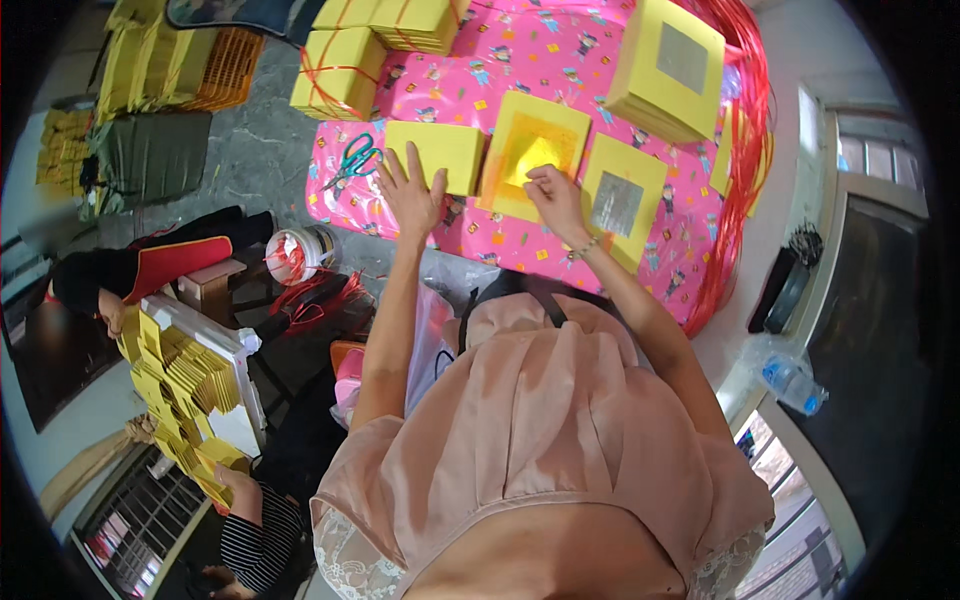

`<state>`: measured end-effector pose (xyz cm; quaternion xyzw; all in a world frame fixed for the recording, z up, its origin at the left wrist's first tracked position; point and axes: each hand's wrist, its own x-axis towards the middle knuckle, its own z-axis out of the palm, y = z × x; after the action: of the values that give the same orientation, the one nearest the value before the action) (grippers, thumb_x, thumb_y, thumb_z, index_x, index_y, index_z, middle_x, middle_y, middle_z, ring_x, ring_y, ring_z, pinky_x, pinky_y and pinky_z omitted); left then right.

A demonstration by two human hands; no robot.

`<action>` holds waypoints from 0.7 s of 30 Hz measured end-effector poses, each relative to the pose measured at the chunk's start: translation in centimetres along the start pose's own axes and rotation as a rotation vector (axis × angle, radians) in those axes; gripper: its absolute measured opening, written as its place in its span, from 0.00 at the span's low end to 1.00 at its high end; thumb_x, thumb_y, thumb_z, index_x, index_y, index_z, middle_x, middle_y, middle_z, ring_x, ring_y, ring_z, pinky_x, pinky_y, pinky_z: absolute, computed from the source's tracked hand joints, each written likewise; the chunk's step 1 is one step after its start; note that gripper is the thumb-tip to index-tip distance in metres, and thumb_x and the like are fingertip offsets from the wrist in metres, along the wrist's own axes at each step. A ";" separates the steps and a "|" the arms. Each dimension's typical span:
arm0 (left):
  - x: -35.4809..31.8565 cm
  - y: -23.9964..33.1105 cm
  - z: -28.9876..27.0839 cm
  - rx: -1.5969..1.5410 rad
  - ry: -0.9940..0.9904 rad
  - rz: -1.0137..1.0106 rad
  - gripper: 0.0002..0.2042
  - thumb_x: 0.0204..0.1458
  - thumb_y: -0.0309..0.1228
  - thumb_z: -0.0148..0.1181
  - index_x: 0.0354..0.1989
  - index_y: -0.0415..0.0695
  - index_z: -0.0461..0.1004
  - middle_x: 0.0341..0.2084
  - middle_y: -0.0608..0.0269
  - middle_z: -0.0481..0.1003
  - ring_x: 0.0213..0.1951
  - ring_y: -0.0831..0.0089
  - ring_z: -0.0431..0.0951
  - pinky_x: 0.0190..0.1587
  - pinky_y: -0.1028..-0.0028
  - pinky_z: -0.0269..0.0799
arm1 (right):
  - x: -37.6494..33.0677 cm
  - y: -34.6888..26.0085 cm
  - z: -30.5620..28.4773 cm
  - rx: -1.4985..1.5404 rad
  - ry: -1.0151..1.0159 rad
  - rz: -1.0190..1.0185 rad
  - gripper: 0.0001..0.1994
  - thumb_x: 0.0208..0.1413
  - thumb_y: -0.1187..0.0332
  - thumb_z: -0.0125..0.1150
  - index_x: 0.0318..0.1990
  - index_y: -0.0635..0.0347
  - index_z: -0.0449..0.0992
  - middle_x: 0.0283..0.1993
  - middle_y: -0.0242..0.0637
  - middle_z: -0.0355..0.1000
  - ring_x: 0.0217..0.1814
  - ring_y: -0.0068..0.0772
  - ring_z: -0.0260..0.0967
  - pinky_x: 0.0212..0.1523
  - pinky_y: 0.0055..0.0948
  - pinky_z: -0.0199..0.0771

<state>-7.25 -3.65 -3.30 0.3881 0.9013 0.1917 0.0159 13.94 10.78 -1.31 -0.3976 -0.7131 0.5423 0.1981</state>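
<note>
My left hand lies with fingers spread on the near-left part of a low stack of plain yellow paper. My right hand is closed, thumb and fingertips pinched together over a stack of yellow paper with an orange-bordered gold square. What the fingertips hold, if anything, is too small to make out. Just right of that hand, partly behind my wrist, is yellow paper bearing a silver square. Green-handled scissors rest left of my left hand.
A pink patterned cover spreads under the papers. Tall yellow stacks and red-tied bundles stand farther back. Red strips hang along the right edge. At left are a white bucket and co-workers handling folded yellow papers.
</note>
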 end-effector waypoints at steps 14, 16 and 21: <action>1.6 0.9 -3.0 0.108 0.040 0.057 0.32 0.61 0.56 0.40 0.70 0.52 0.53 0.69 0.40 0.47 0.70 0.38 0.41 0.67 0.40 0.34 | -12.1 5.5 -15.8 -0.667 -0.037 -0.183 0.16 0.49 0.68 0.65 0.46 0.60 0.73 0.47 0.41 0.69 0.51 0.47 0.66 0.52 0.40 0.69; 1.6 1.7 -3.7 0.084 0.082 0.087 0.31 0.61 0.54 0.41 0.70 0.51 0.55 0.69 0.39 0.48 0.69 0.38 0.43 0.67 0.41 0.35 | -12.6 5.7 -16.0 -0.753 -0.077 -0.282 0.19 0.46 0.66 0.67 0.47 0.58 0.72 0.50 0.39 0.68 0.56 0.45 0.63 0.54 0.39 0.66; -0.3 7.7 -5.1 -0.216 0.103 0.351 0.22 0.58 0.37 0.55 0.60 0.43 0.67 0.59 0.39 0.61 0.60 0.44 0.61 0.60 0.51 0.56 | -13.0 7.2 -16.3 -0.827 -0.065 -0.339 0.23 0.44 0.63 0.68 0.49 0.57 0.72 0.52 0.38 0.67 0.58 0.42 0.63 0.54 0.39 0.67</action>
<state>-2.60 -0.78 4.10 0.5248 0.7937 0.3068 -0.0221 35.98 11.32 -0.69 -0.3038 -0.9309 0.1838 0.0859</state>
